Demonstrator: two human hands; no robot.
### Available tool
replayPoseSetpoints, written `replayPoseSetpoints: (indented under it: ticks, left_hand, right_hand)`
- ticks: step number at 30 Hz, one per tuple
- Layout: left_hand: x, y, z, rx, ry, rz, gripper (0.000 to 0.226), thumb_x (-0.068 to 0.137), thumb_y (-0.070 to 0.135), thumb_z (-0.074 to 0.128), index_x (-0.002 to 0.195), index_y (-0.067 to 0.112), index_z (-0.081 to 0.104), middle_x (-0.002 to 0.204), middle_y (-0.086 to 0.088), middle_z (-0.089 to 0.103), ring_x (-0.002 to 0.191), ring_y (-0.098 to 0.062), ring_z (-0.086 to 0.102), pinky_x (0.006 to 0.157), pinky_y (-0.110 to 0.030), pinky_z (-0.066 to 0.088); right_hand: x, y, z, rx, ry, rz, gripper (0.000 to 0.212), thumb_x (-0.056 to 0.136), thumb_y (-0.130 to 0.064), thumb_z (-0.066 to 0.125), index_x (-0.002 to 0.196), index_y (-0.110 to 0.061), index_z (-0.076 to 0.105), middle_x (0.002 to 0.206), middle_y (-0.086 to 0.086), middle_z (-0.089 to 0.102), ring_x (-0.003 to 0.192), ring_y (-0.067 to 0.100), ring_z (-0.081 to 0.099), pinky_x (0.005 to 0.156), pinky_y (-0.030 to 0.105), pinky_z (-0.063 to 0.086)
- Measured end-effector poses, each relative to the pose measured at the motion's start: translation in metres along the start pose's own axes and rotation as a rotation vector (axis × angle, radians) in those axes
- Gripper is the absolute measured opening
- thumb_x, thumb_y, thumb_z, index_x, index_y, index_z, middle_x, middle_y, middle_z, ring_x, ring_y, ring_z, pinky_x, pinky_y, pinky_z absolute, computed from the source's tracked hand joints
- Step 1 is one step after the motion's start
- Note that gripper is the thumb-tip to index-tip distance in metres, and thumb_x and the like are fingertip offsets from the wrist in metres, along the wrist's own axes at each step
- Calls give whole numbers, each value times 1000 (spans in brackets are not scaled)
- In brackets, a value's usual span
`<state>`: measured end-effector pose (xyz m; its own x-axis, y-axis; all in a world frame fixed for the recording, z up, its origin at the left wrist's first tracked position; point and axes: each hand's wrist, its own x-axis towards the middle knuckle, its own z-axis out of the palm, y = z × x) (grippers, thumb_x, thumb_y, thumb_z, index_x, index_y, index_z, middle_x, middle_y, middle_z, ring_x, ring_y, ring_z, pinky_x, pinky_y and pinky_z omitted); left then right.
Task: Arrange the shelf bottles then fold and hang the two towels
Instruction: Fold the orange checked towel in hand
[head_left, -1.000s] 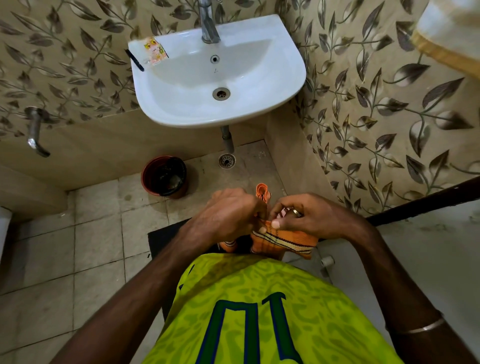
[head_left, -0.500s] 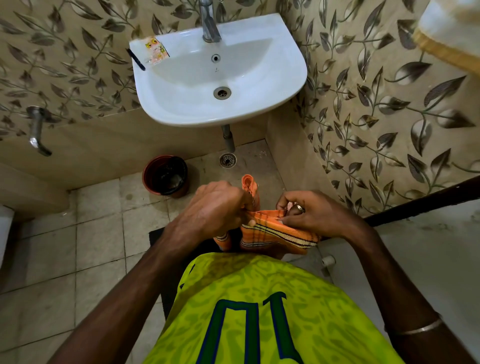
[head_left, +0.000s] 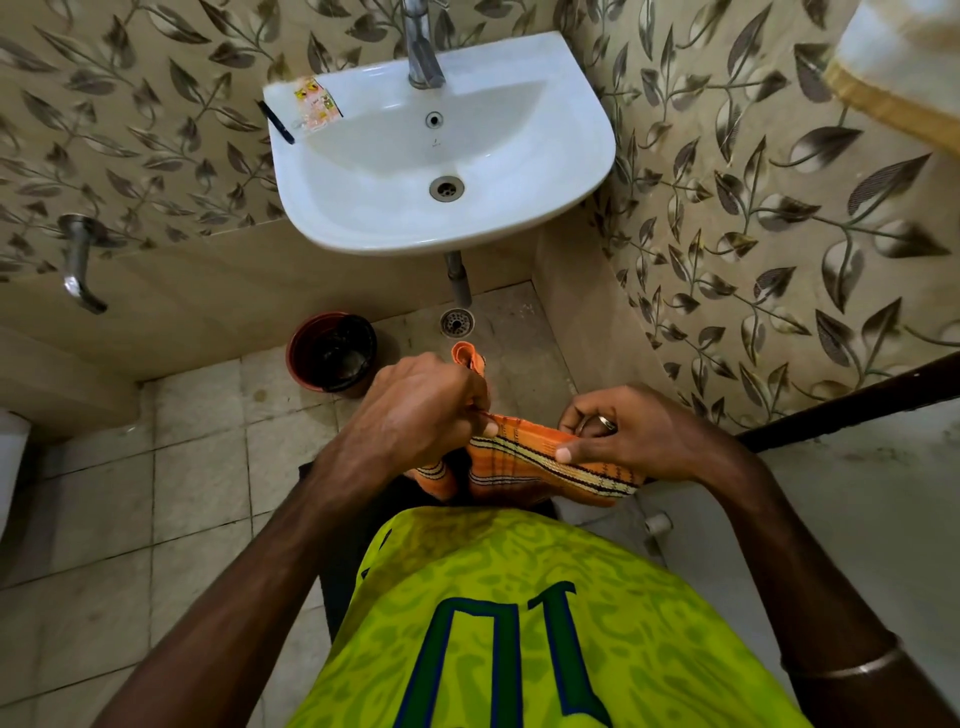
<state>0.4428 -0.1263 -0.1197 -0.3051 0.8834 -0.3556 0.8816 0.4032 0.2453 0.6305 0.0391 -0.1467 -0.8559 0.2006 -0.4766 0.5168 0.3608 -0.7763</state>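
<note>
An orange towel (head_left: 524, 467) with black and cream stripes is bunched in front of my stomach, over the bathroom floor. My left hand (head_left: 421, 410) grips its left end, and a loop of cloth sticks up past the knuckles. My right hand (head_left: 628, 431), with a ring on one finger, pinches the towel's upper edge between thumb and fingers. A stretch of striped edge shows between the two hands. A white towel with a gold border (head_left: 898, 62) hangs at the top right corner. No shelf or bottles are in view.
A white wall basin (head_left: 582, 171) with a steel tap (head_left: 423, 47) hangs straight ahead, a sachet and a black stick on its left rim. A dark red bin (head_left: 332, 353) stands on the floor tiles below. A wall tap (head_left: 78, 265) sticks out at left.
My hands have drawn apart along the towel's edge, the right one moving right. More of the striped edge shows between them now.
</note>
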Motion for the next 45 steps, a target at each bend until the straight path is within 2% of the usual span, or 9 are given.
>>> replayPoseSetpoints:
  ticks: [3,8,14,21,24,27,32,40,45]
  left_hand:
    - [2,-2,2,5,-27,0,38,89,51,65,121,31,64,103,3,69,91,-16,65,71,-31,55]
    - [3,11,12,34,-45,170,82,83,51,73,150,47,27,110,7,66,88,-13,57,68,-29,45]
    - [14,16,12,-111,-157,241,35,84,54,70,112,32,68,93,6,68,86,-15,63,63,-28,43]
    - [13,11,13,-193,-113,217,26,85,50,70,103,32,70,95,11,70,83,-6,60,65,-25,45]
    - [13,6,12,-174,-66,196,26,83,53,71,99,33,70,79,17,63,75,-6,58,62,-26,43]
    - [14,2,10,-168,-38,176,24,83,53,71,95,33,70,69,22,52,70,-2,53,59,-25,37]
    - [12,-11,5,-184,-40,134,21,82,50,73,92,32,70,75,19,60,73,-4,60,63,-27,49]
    - [11,-14,0,-191,-68,74,25,83,49,71,100,30,70,88,14,66,81,-5,63,71,-31,56]
    - [12,-16,-2,-164,-27,59,26,83,50,71,99,29,71,91,11,71,80,-7,65,67,-33,57]
  right_hand:
    - [0,-3,1,-28,28,2,13,86,-30,78,95,-23,72,85,-3,79,73,7,76,63,28,62]
    - [5,-13,11,-152,26,-74,13,86,-32,79,96,-25,74,89,-9,76,78,1,72,68,33,61]
    - [1,-11,11,-171,22,-120,11,85,-35,78,94,-30,75,93,-9,74,84,4,70,74,40,60]
    - [-6,7,2,21,19,-78,28,83,-20,81,107,-31,72,97,-5,75,88,9,74,72,36,64]
    - [-8,16,-1,44,115,-82,37,80,-19,84,110,-35,70,97,-6,72,85,8,73,67,30,63]
    - [-9,21,-1,56,240,-104,30,80,-18,84,103,-32,73,85,-3,73,80,5,72,66,24,58]
    - [-9,29,-3,67,342,-202,19,80,-9,82,95,-21,76,86,-2,75,80,9,71,75,26,59]
    - [-8,29,-8,54,338,-304,12,79,-28,75,89,-24,75,87,-8,74,82,13,69,75,21,54]
    - [-6,34,-12,165,233,-334,28,69,-15,74,96,-13,69,96,-3,72,93,17,67,81,22,54]
